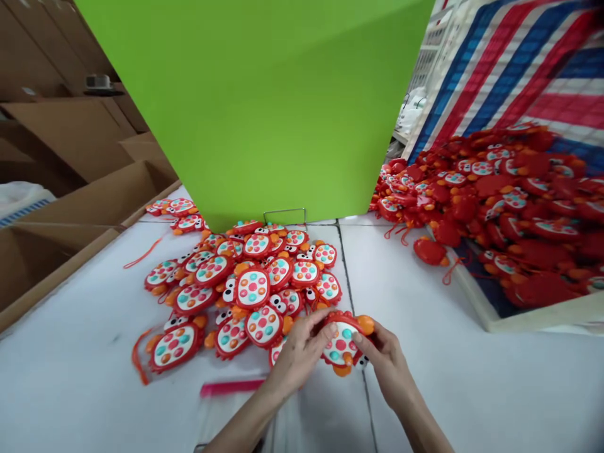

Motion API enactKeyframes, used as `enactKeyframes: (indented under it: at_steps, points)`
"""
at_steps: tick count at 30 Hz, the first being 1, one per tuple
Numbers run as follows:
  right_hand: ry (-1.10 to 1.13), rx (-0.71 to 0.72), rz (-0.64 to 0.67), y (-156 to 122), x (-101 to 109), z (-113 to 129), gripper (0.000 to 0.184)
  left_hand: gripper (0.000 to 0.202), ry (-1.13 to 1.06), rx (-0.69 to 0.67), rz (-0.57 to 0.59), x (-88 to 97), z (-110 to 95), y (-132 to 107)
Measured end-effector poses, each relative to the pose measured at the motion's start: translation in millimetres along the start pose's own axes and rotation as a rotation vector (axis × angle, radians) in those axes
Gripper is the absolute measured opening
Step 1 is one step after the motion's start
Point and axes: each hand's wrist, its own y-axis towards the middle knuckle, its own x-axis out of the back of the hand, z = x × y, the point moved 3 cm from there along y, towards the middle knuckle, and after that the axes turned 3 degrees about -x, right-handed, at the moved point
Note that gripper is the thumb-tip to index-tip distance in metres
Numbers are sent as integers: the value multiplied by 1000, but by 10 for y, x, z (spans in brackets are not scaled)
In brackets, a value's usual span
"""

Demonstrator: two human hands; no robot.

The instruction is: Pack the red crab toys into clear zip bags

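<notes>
Both my hands hold one red crab-shaped toy (343,345) with a white face of coloured buttons and orange claws, just above the white table (94,371). My left hand (298,353) grips its left side with fingers curled over the top edge. My right hand (384,358) pinches its right side, thumb on the face. A pile of several like toys (240,283) lies on the table just beyond and left of my hands.
A big green panel (255,107) stands behind the pile. A large heap of red toys (509,207) lies on a striped sheet at the right. Cardboard boxes (70,189) stand at the left. A clear bag with a pink strip (233,387) lies near my left wrist.
</notes>
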Motion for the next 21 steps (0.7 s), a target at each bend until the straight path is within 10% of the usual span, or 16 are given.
enactKeyframes:
  at_steps: [11,16,21]
  points:
    - [-155,-96,248,22,-77,66,23,41,-39,102,96,102,273,-144]
    - [-267,16,-97,-43,39,105,29,53,-397,294,-129,82,508,-179]
    - [-41,-105,-32,-128,-87,-123,39,52,-364,264,-149,35,488,-284]
